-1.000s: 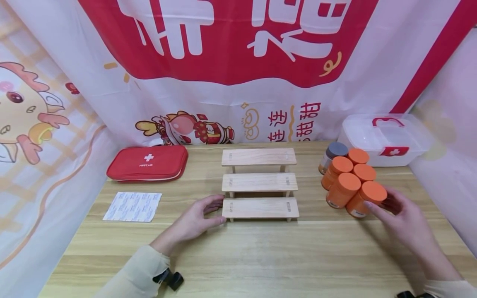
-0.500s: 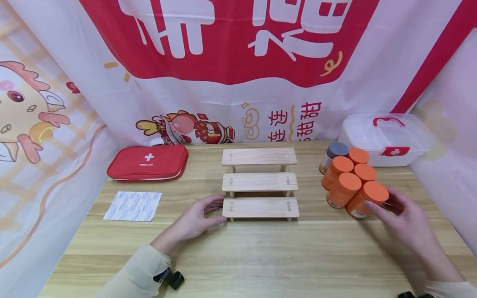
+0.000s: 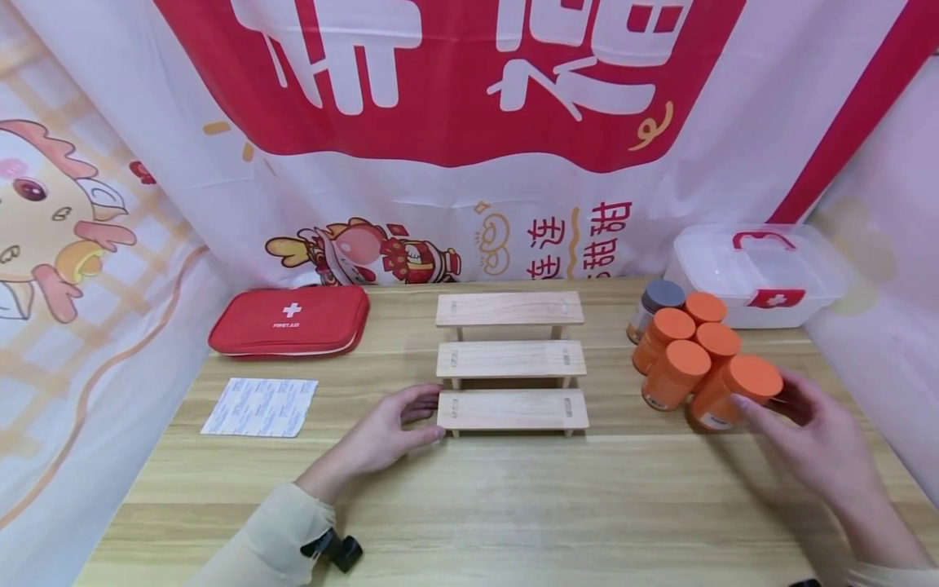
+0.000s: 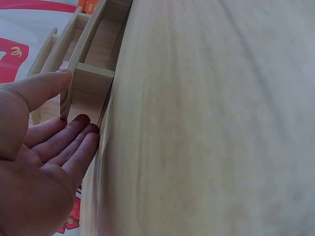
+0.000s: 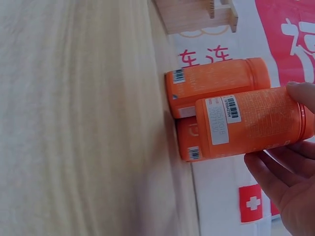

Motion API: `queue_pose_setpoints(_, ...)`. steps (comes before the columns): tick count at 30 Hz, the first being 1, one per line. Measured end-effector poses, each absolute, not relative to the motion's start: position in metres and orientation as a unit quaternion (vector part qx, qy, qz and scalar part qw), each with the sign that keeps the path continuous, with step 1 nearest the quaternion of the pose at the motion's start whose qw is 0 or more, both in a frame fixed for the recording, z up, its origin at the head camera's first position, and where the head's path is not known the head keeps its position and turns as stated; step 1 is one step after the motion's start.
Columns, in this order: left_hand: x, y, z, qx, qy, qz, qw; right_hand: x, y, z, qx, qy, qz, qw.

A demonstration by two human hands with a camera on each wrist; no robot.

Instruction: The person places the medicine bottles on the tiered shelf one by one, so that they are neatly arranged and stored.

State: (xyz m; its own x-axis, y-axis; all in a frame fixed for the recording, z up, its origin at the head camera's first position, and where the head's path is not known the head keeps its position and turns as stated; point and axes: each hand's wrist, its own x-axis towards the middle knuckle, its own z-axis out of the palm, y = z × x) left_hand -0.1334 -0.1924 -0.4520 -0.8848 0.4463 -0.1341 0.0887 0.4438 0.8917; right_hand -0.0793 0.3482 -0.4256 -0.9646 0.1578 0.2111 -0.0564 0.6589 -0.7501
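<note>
My right hand (image 3: pixel 814 440) grips an orange bottle (image 3: pixel 741 391), thumb on one side and fingers on the other. In the right wrist view this orange bottle (image 5: pixel 246 123) shows a white barcode label and stands off from the table, tilted. Close behind it several more orange bottles (image 3: pixel 676 375) stand upright, along with a grey-capped bottle (image 3: pixel 655 306). My left hand (image 3: pixel 396 428) is at the left end of the three-tier wooden step shelf (image 3: pixel 513 409). Its thumb touches the lowest step's edge, and the fingers (image 4: pixel 74 137) extend loosely by the end of the shelf.
A clear first-aid box (image 3: pixel 759 277) with a red handle is at the back right. A red first-aid pouch (image 3: pixel 289 322) lies back left, with a printed white sheet (image 3: pixel 260 408) in front of it. A printed cloth (image 3: pixel 455 204) hangs behind the wooden table (image 3: pixel 513 514).
My right hand has moved slightly right, drawing the front orange bottle up and away from the group. The left hand has stayed at the shelf.
</note>
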Motion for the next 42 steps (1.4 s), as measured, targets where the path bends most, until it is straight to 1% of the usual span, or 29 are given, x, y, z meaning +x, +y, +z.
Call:
queue_pose_setpoints(16, -0.134, -0.192, -0.451, 0.15, 0.831, 0.503, 0.183, -0.065, 0.338, -0.396, -0.008, -0.868, 0.444, 0.223)
queue_pose_setpoints(27, -0.133, -0.191, -0.45, 0.15, 0.832, 0.502, 0.182, -0.066, 0.324, -0.375, -0.012, -0.859, 0.444, 0.252)
queue_pose_setpoints(34, -0.133, -0.192, -0.45, 0.155, 0.832, 0.501, 0.182, -0.075, 0.309, -0.36, 0.034, -0.841, 0.461, 0.281)
queue_pose_setpoints(38, -0.133, -0.192, -0.45, 0.16, 0.832, 0.5, 0.179, -0.083, 0.301, -0.356, 0.091, -0.817, 0.481, 0.304)
queue_pose_setpoints(42, -0.133, -0.192, -0.451, 0.162, 0.834, 0.497, 0.177, -0.091, 0.293, -0.352, 0.126, -0.809, 0.487, 0.304)
